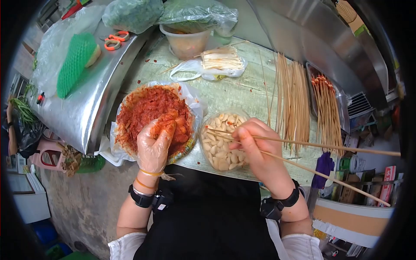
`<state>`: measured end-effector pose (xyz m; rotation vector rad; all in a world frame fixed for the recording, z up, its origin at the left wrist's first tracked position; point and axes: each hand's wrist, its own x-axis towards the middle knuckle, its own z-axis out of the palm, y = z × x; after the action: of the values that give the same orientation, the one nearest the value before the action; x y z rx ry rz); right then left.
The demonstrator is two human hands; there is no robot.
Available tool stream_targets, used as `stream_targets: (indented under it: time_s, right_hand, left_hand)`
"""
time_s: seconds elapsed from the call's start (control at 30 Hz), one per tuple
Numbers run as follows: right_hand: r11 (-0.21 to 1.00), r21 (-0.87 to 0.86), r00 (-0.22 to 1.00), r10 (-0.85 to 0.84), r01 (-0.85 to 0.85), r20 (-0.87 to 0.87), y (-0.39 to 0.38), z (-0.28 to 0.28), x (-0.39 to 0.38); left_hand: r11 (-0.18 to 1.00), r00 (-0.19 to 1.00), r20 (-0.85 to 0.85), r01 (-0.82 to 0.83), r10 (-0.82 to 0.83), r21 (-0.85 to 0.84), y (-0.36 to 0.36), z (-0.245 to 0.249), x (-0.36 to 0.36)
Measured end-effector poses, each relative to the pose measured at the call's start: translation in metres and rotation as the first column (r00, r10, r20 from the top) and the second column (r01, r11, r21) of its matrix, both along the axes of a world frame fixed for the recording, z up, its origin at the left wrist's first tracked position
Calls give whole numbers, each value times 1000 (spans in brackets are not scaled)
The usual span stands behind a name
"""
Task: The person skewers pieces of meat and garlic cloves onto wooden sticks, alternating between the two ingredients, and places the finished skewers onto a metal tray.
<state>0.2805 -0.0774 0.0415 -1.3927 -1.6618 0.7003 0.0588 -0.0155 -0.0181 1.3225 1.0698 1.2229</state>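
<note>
My left hand [157, 141], in a clear plastic glove with a yellow rubber band at the wrist, is in a lined bowl [187, 157] of red marinated meat [145, 108]. Its red-smeared fingers are curled together on some of the meat. Two long bamboo skewers [299, 141] are gripped in my bare right hand [256, 149], their ends spreading apart to the right. Their other ends reach over a clear bowl [203, 149] of peeled garlic cloves [220, 154], just left of that hand.
Bare skewers [292, 99] lie in a bundle on the green table [242, 93]. Beyond them, a metal tray [344, 117] holds skewers with red-coated tips [323, 83]. Enoki mushrooms [222, 58] lie on a plastic bag before a tub [187, 45]. Orange-handled scissors [115, 41] rest on the steel surface at left.
</note>
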Motion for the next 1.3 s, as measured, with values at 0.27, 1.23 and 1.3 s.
stream_targets:
  time_s: [0.27, 1.23, 1.3]
  right_hand:
    - [976, -187, 510, -216, 108, -832, -8, -8, 32]
    - [992, 128, 956, 59, -22, -288, -34, 4, -7]
    - [983, 182, 979, 59, -24, -192, -32, 7, -9]
  left_hand:
    - [907, 799, 586, 335, -131, -254, 0, 12, -1]
    - [911, 671, 739, 341, -62, -233, -16, 9, 8]
    - [913, 640, 767, 337, -43, -230, -18, 8, 10]
